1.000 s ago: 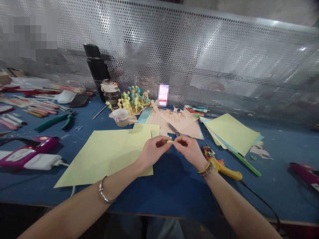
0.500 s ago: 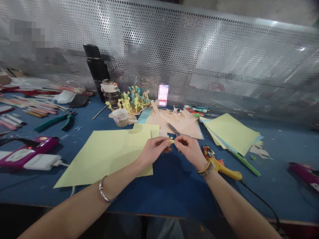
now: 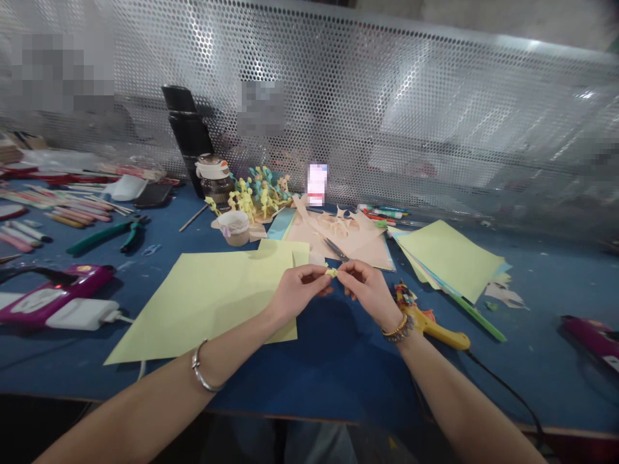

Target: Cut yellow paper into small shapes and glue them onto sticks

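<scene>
A small yellow paper piece [image 3: 331, 272] is pinched between both hands above the blue table. My left hand [image 3: 300, 290] holds its left side with thumb and fingers, over the right edge of a large yellow sheet [image 3: 213, 296]. On the other side, my right hand [image 3: 366, 288] grips the piece between thumb and index finger. Just beyond the hands, scissors [image 3: 334, 248] lie on peach paper [image 3: 360, 241]. The piece's exact shape is too small to make out.
A yellow glue gun [image 3: 442, 332] lies right of my right hand, its cord running to the front edge. Behind stand a paper cup [image 3: 234, 229], yellow paper flowers [image 3: 245, 201] and a black bottle [image 3: 187, 138]. Green-handled pliers [image 3: 104, 237] lie left.
The yellow piece has turned slightly between the fingertips, and the fingers of my right hand have shifted a little. The things on the table have not moved.
</scene>
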A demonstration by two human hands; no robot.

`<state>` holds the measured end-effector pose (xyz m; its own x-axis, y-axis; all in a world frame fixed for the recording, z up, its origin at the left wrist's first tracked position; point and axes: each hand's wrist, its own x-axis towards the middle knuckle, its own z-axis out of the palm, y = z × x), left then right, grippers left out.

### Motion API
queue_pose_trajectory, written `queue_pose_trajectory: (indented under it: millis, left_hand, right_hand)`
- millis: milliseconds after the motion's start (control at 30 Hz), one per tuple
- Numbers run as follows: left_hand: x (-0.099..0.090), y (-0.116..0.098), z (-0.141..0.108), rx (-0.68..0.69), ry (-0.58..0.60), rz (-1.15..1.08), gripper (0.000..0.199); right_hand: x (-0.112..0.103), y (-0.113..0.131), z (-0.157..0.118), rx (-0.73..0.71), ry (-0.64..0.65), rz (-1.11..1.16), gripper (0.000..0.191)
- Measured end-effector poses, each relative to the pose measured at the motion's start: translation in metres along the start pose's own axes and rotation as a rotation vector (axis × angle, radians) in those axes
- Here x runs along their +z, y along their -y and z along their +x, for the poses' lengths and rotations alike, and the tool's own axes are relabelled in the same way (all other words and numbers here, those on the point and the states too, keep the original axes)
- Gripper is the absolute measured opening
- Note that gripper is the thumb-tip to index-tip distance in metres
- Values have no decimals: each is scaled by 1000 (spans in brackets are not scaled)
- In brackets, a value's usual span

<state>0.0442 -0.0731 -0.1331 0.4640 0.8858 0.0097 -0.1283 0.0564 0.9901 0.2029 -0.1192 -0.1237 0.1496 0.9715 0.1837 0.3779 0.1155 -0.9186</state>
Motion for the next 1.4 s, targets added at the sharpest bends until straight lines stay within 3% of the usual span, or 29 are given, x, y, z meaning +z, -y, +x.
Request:
queue_pose_trajectory:
  millis: [267,467,633,1067,1400]
  left_hand:
    - [1,-4,-2,15,-36,83,26]
    - [-1,-6,-2,43,30,152,29]
    - [0,-7,-3,66,4,182,24]
    - [-1,1,1,-23,16,-14,29]
    - [-1,-4,0,29,-47,42,24]
  right_hand:
    - [0,3,-1,-15,9,-40,21]
    - [0,5,-2,-20,73,-39,19]
    - [1,4,-2,-8,44,-30,19]
    - [-1,2,0,51,4,68,18]
    - [2,6,-2,5,86,-9,22]
